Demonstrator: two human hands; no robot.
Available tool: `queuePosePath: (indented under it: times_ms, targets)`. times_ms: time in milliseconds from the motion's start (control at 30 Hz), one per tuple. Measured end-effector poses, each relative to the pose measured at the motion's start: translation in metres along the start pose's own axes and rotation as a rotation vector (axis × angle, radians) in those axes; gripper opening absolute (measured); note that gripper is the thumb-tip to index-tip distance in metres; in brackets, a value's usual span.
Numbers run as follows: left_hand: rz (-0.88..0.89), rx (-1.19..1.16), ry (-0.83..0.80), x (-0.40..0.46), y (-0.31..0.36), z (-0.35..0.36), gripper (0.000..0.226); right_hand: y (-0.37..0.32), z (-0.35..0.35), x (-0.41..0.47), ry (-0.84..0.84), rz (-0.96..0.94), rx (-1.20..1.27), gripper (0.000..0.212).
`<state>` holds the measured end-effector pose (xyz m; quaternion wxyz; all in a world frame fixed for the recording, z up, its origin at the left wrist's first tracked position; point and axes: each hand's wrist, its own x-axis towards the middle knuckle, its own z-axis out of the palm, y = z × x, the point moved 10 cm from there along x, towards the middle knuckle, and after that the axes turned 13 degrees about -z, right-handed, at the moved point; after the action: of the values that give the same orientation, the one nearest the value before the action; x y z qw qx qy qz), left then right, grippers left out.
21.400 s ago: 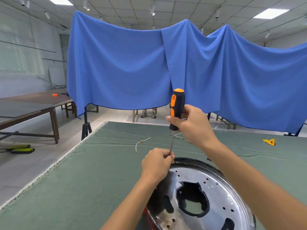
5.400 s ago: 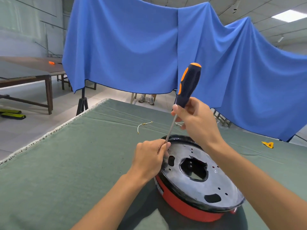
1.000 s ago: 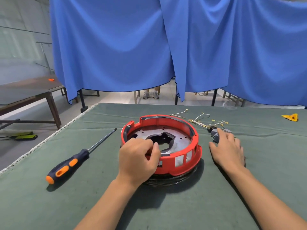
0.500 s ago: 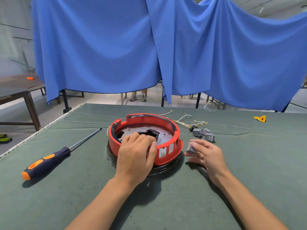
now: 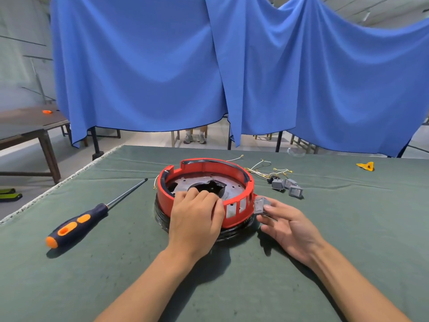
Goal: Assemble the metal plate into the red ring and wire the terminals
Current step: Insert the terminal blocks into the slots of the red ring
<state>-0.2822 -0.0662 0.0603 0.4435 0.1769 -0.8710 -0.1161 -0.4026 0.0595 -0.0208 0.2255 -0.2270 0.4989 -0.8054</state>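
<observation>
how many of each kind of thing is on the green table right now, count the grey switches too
red ring with metal plate in it: 1
screwdriver: 1
grey switches: 4, three loose on the cloth, one held in the right hand
yellow piece: 1
bundle of wires, strands too fine to count: 1
total: 8

Left hand (image 5: pixel 195 217) grips the red ring (image 5: pixel 234 208) rim; right hand (image 5: pixel 285 225) pinches a grey switch (image 5: pixel 260 204) beside it.

Green-clothed table (image 5: pixel 348 228): screwdriver (image 5: pixel 76 225), red ring (image 5: pixel 204 168), grey switches (image 5: pixel 287 185), wires (image 5: pixel 267 169), yellow piece (image 5: pixel 366 165).
</observation>
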Motion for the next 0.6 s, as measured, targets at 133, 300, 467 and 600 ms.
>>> queuePosePath:
  times_ms: [133,300,467,600]
  targets:
    - [-0.029,-0.018,-0.038,0.0011,-0.0016,0.0007,0.037,-0.0002,0.0011,0.0018,0.0,-0.01,0.005,0.036]
    - [-0.052,-0.03,-0.089,0.0012,-0.0027,0.0025,0.04,-0.0004,0.0067,-0.0004,-0.027,0.031,0.048,0.036]
    - [-0.063,-0.052,-0.105,0.0016,-0.0034,0.0032,0.039,0.0002,0.0062,-0.0014,-0.015,0.041,0.068,0.028]
    - [-0.08,-0.184,-0.074,0.0018,-0.0079,-0.0002,0.036,0.0018,0.0065,-0.0015,-0.008,0.032,0.015,0.024]
